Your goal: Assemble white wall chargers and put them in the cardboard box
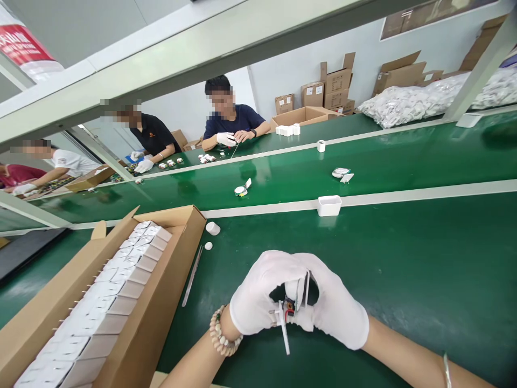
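Both my hands wear white gloves and meet over the green bench in the head view. Between them is a small white device [299,293] with its inside showing: red and dark wires and a small circuit part. My left hand [253,296] is closed round its left side, where a thin white strip [285,334] sticks out toward me. Closed on the right side, my right hand [337,304] grips the white casing beside a thin flat plate. The fingers partly hide the device. Metal tweezers [192,277] lie left of my hands, near a white cylindrical piece [212,228] and a small round white piece [208,246].
On the left, a long cardboard box [137,328] holds rows of white boxes. A white rectangular container [329,206] stands ahead by the rail. Opened white devices [241,191] lie on the green conveyor [283,175]. Several co-workers sit across it. A metal beam crosses overhead.
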`<state>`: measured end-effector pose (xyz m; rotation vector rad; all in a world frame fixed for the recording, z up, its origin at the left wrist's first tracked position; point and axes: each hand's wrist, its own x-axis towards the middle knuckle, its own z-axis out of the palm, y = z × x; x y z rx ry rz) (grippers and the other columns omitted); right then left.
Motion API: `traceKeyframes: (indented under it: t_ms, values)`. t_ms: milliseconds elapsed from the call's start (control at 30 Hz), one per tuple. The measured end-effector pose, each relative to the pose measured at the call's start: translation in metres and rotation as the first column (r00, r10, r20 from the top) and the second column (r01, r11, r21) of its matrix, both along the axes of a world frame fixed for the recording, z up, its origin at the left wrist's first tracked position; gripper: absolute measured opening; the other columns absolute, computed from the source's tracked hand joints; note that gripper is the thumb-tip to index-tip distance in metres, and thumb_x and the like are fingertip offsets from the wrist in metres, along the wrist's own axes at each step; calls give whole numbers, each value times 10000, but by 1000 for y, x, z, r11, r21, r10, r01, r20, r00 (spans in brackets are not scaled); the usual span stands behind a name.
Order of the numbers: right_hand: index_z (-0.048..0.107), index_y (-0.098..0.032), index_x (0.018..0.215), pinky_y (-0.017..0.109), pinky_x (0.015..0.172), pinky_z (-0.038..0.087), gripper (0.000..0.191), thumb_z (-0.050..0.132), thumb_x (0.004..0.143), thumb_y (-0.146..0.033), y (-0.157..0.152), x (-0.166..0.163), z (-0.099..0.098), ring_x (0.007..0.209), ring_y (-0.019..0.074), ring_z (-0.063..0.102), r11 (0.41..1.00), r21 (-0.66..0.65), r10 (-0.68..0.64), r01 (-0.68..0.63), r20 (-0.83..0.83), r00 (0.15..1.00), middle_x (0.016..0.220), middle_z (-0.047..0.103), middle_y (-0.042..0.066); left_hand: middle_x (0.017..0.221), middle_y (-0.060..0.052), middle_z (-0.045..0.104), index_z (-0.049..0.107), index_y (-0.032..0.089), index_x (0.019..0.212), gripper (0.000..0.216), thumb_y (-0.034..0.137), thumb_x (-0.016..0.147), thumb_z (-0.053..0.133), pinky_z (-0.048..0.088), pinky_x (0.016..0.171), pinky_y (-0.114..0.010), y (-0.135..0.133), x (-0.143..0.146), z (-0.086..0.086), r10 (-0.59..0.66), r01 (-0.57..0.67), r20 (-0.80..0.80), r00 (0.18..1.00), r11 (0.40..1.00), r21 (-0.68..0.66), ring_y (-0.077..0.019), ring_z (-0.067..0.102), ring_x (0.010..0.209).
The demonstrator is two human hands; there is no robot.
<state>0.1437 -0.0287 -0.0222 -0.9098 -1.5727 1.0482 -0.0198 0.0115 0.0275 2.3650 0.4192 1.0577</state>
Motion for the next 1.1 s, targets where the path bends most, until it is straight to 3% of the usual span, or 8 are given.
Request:
traceKeyframes:
  t_ms: [167,300,467,667,867,1100]
  values:
    - [502,-272,1148,403,854,512,576,714,639,-104,-1,-1,-1,984,253,600,999,-50,-9,9,-15,1000,1104,582,51,910,-84,661,557,203,1150,459,463,785,653,499,854,-390,0,4,4,-14,14,36,999,1000,2,-222,640,877]
    - [498,-280,1161,401,853,520,594,702,637,-90,0,-1,-2,998,257,600,999,-47,5,-8,-56,998,1112,584,50,850,-56,662,545,206,1149,488,420,744,712,507,816,-353,0,6,6,-6,6,40,999,1000,-7,-196,640,806]
    - [499,-280,1152,394,872,506,609,691,620,-54,-1,0,-2,1030,254,587,1000,-12,-13,13,-26,1000,1107,582,39,964,-106,664,557,168,1131,524,404,703,745,473,888,-360,1,4,2,-2,1,49,999,1000,22,-225,630,939]
    - [499,-288,1165,394,854,514,647,723,600,-67,-1,-1,-2,1000,255,597,999,-33,-8,7,-25,1000,1112,583,37,738,-45,645,528,199,1148,428,383,787,665,493,818,-374,-2,7,5,10,-11,69,998,1000,17,-234,639,881]
    - [491,-277,1165,400,835,530,634,677,609,-36,-1,-2,1,991,257,605,999,-42,1,-2,-19,1000,1109,603,46,857,-79,662,545,201,1109,410,434,791,654,496,810,-363,-3,9,8,21,-23,41,999,998,57,-223,642,851]
    - [497,-283,1170,400,857,524,637,703,605,-73,-2,-1,2,1007,258,600,1000,12,-10,10,-32,999,1112,592,40,700,-36,604,574,222,981,300,469,815,613,471,808,-358,-4,10,12,31,-31,-7,999,997,65,-214,621,781]
